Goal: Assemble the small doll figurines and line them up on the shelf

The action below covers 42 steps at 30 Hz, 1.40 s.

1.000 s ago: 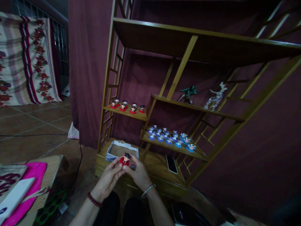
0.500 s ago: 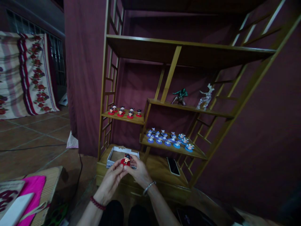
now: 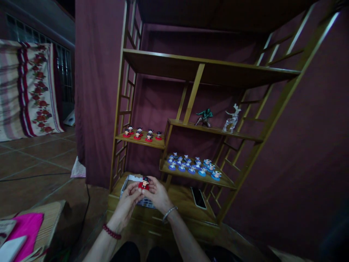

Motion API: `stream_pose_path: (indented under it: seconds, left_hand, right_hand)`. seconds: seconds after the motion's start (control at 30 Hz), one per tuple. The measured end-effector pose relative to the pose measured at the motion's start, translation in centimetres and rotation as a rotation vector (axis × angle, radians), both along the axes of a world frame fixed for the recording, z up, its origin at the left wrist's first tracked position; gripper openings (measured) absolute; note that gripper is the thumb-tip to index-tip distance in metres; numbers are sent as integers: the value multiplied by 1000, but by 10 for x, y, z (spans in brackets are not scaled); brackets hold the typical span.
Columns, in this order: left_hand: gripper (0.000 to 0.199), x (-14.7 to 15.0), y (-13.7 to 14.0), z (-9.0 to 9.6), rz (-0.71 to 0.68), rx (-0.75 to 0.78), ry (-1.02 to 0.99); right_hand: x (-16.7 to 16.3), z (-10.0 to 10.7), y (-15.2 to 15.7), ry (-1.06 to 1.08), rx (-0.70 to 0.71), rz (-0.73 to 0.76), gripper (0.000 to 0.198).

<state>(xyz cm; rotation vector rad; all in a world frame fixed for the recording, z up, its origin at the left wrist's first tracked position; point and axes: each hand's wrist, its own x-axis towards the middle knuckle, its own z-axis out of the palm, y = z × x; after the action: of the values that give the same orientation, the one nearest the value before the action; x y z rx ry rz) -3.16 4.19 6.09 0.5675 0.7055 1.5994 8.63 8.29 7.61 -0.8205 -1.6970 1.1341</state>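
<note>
A small figurine [image 3: 144, 183] with black hair and a red round base is held upright between both hands. My left hand [image 3: 130, 199] grips its base from the left, and my right hand [image 3: 157, 194] grips it from the right, thumbs in front. Behind and below the hands lies an open white box [image 3: 124, 185] on the lowest board, partly hidden by them. Several similar red-based figurines [image 3: 137, 135] stand in two rows on the left shelf [image 3: 144, 142]. Several blue- and purple-based figurines [image 3: 192, 168] stand in rows on the lower right shelf [image 3: 226, 181].
On the bottom board a dark-screened phone [image 3: 199, 198] lies right of the box. A green figure [image 3: 204, 117] and a clear deer-like statuette [image 3: 232, 118] stand on the shelf above. At the lower left, a pink cloth [image 3: 27, 229] lies on a woven-top table [image 3: 54, 214].
The view has tilted and shifted slightly, so the shelves appear lower and further left. Both hands still hold the figurine, which appears turned a little.
</note>
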Motion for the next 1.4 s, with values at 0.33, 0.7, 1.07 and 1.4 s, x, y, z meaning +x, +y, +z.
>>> stream_pose_path:
  seconds: [0.33,0.7,1.07,1.4]
  left_hand:
    - [18,4,18,25,19,32,22]
    - [19,6,31,60,82,72,142]
    - [34,5,65,73,231,229,526]
    - [49,4,85,83,340,385,872]
  right_hand:
    - [3,20,19,36,18,-25,53]
    - [0,53,35,-4,99,-68,42]
    - [-4,81,56,-78,231,-180,43]
    - [-2,100,87,-289,375,-371,45]
